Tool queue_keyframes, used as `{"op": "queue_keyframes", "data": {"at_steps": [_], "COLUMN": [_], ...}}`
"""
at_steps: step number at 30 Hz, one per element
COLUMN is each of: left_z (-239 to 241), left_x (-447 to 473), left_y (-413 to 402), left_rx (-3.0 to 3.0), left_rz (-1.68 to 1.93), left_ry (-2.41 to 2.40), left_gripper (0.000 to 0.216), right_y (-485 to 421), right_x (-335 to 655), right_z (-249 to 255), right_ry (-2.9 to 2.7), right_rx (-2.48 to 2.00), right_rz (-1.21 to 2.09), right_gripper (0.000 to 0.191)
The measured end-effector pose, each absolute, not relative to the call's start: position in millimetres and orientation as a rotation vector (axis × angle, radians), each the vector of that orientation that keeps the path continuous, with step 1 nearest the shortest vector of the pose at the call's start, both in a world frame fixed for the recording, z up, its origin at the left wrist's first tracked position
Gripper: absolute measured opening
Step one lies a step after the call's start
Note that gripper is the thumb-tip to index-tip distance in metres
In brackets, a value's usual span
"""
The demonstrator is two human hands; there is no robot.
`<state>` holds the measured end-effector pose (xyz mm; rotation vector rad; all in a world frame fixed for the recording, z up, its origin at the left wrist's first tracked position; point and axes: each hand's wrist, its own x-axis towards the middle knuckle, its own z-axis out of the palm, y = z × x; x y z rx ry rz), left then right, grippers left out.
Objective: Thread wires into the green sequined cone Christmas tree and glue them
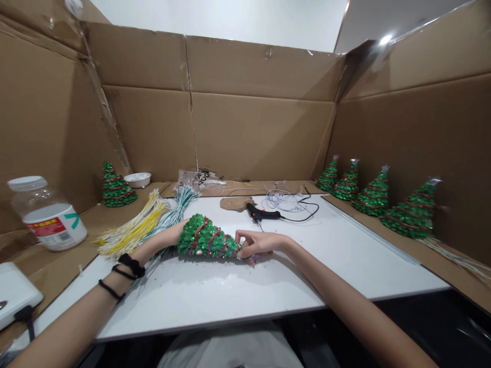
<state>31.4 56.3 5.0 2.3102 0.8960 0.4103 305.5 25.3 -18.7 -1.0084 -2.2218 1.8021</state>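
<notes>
A small green glittery Christmas tree [207, 237] with red garland lies tilted sideways over the white board, its tip to the right. My left hand [180, 230] is at the tree's base and holds it from there; the base covers its fingers, and only the wrist side shows. At the tip, my right hand [258, 244] has thumb and forefinger closed in a pinch. A small shiny piece, perhaps a star [256, 258], shows under those fingers, partly hidden. Just behind the right hand lies a black glue gun [264, 212] on a cardboard scrap [233, 203].
Yellow-and-white wire bundles [134, 230] and green-and-white ones [180, 204] lie left. A plastic jar [49, 220], a white bowl [138, 179] and another tree [116, 186] stand beyond. Several star-topped trees [372, 194] line the right. Tangled wire [284, 197] lies behind; cardboard walls [264, 122] surround the board [364, 255].
</notes>
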Motion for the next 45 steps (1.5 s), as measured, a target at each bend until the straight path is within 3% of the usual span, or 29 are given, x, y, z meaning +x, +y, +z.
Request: {"op": "queue_keyframes", "data": {"at_steps": [4, 12, 18, 21, 45], "left_z": [-1, 7, 0, -1, -1], "left_x": [27, 33, 31, 32, 30], "left_y": [63, 56, 62, 63, 66], "left_rx": [2.318, 2.322, 2.330, 2.341, 2.379], "left_rz": [0.389, 0.360, 0.382, 0.384, 0.415], "left_ry": [0.917, 0.967, 0.934, 0.911, 0.959], "left_gripper": [0.058, 0.060, 0.063, 0.061, 0.060], "right_y": [31, 30, 27, 31, 32], "right_x": [314, 315, 329, 336, 333], "right_z": [-22, -18, 2, 5, 7], "right_ry": [-2.255, -2.334, -2.145, -1.937, -1.606], "right_rx": [-0.933, -0.993, -0.976, -1.029, -0.991], "right_rz": [1.914, 1.781, 1.121, 0.949, 0.840], "right_gripper": [0.057, 0.047, 0.021, 0.019, 0.028]}}
